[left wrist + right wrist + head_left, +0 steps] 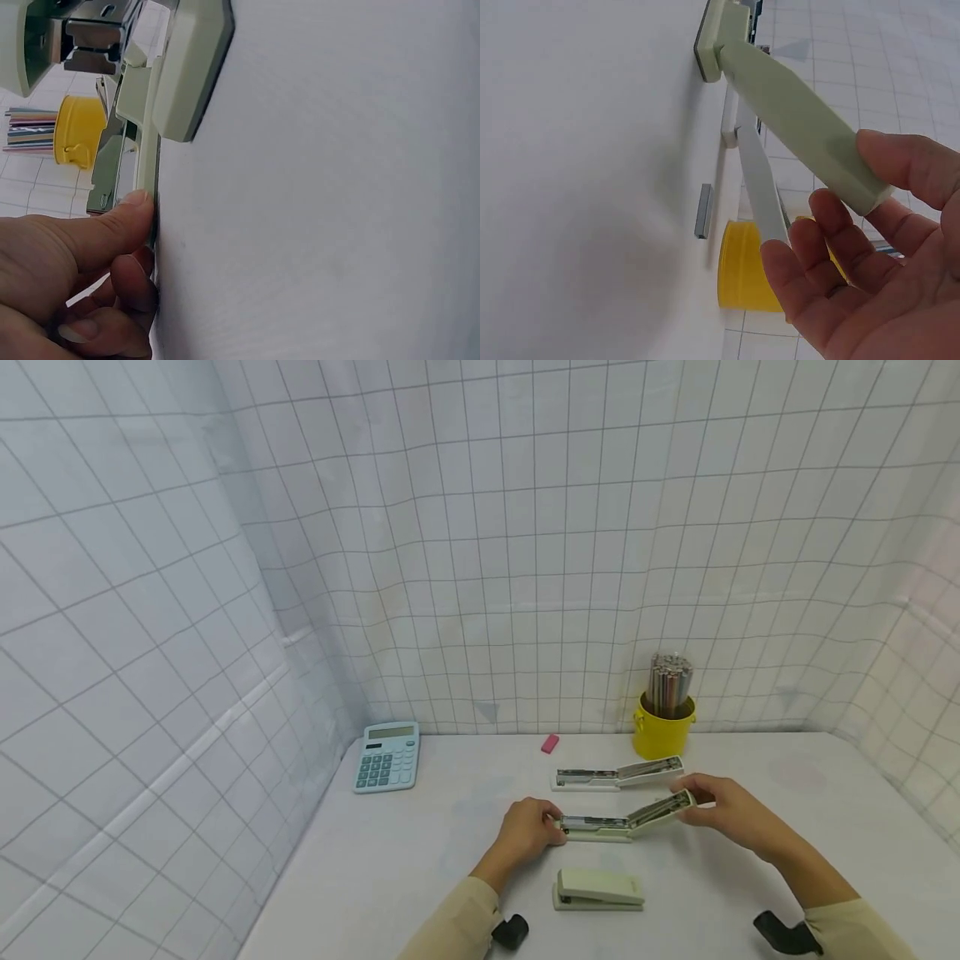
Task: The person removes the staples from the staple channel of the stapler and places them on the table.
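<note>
On the table (375,877), the left hand (527,828) and right hand (731,812) pinch opposite ends of an unfolded green stapler (630,830)

Staplers (597,837), perhaps eraser (550,743), on white table (705,910).

Head view is bright and evenly lit, with wide-angle stretch toward the edges of the gridded backdrop (562,527); wrist views run dimmer and softer, left hand (56,259) shaded, diffuse shadows on the white tabletop (592,180).
</note>
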A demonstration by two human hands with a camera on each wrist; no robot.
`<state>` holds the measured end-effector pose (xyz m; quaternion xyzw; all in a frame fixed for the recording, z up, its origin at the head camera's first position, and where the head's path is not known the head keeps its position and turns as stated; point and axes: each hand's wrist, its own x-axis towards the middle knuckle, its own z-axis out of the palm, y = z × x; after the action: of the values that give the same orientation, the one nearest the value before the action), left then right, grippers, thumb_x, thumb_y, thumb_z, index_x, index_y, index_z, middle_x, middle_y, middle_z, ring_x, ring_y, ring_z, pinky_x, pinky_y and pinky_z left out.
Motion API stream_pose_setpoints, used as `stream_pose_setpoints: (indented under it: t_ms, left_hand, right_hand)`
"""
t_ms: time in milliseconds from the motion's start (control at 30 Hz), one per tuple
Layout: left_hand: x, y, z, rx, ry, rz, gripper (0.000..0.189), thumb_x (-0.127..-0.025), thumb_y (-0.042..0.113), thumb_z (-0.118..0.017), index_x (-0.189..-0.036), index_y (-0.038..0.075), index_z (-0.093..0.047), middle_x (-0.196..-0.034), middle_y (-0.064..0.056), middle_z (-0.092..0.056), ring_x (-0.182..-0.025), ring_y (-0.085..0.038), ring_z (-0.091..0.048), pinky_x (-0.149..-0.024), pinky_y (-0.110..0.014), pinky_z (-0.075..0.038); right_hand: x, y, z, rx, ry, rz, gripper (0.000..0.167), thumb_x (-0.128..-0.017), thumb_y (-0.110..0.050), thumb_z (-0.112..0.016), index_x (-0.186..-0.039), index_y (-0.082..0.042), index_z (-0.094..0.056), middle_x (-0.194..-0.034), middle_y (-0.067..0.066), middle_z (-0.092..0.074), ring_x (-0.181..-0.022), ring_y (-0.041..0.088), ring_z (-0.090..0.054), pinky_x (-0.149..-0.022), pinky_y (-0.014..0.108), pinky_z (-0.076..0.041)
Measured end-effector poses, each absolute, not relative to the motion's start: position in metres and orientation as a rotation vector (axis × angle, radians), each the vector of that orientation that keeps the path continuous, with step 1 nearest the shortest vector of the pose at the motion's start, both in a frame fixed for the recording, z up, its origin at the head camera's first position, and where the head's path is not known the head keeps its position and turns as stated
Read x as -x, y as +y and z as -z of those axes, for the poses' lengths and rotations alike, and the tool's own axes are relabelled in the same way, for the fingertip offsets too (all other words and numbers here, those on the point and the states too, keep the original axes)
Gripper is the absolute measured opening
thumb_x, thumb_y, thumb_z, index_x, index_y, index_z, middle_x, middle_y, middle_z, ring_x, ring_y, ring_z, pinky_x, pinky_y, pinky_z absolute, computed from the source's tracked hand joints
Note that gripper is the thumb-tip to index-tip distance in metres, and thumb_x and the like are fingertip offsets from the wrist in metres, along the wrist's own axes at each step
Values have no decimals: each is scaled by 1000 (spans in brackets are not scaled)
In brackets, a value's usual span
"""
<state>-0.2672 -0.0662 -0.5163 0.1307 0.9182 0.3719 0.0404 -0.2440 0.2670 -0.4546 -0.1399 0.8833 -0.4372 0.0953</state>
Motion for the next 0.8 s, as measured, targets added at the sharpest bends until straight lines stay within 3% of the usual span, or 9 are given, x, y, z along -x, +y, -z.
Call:
stream_pose_setpoints:
  t_ms: [300, 500, 700, 800]
  left_hand:
    - [267, -66, 517, -374, 2804, -1148, 24, -78, 12, -88, -99, 7, -77, -67, 8, -59, -61, -6, -49, -60, -24, -41]
    - [267, -65, 516, -351, 2797, -1148, 24, -78, 12, -88, -99, 7, -77, -66, 8, -58, -61, -7, -49, -60, -25, -40]
    - [268, -66, 517, -385, 2806, -1149, 24, -78, 13, -87, -98, 7, -77, -66, 9, -57, -60, -5, -48, -59, -24, -40]
    - [269, -67, 519, -389, 2804, -1147, 24, -78, 13, -87, -98, 7, -77, -65, 9, -57, -60, -5, -48, -59, -23, -39]
  right_hand:
    - [244, 285, 474, 277, 2586, 1213, 46, -90, -19, -74, -130, 0, -62, -113, 9, -66, -97, 22, -56, -79, 36, -51]
    - [243, 287, 478, 269, 2580, 1217, 49, -90, -19, -74, -133, 1, -61, -117, 13, -65, -100, 26, -56, -81, 39, -51]
    - [234, 266, 454, 382, 2830, 1132, 56, -91, -26, -76, -137, 1, -59, -141, 28, -51, -124, 50, -52, -91, 60, -50]
    - [229, 239, 440, 423, 2852, 1191, 47, -94, -26, -73, -133, -1, -63, -132, 23, -58, -114, 41, -58, -85, 51, -55]
